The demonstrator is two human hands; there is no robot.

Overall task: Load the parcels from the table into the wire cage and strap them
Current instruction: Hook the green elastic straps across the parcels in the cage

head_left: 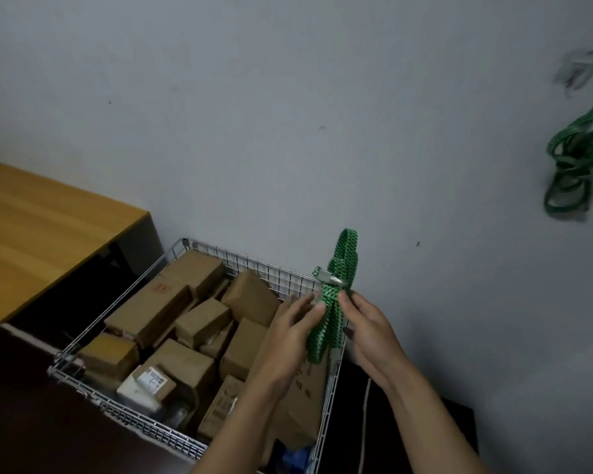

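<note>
A wire cage (220, 258) stands on the floor against the wall, filled with several brown cardboard parcels (151, 313). Above its right corner I hold a folded green strap (326, 323) with black dots and a metal buckle (331, 279). My left hand (295, 333) holds the strap from the left, fingers and thumb closed on it. From the right, my right hand (367, 323) pinches the strap just under the buckle. The strap's top loop stands upright above both hands.
A wooden table (38, 227) stands to the left of the cage, its top bare in view. A bundle of green straps (572, 165) hangs on the grey wall at the upper right. Dark floor lies in front of the cage.
</note>
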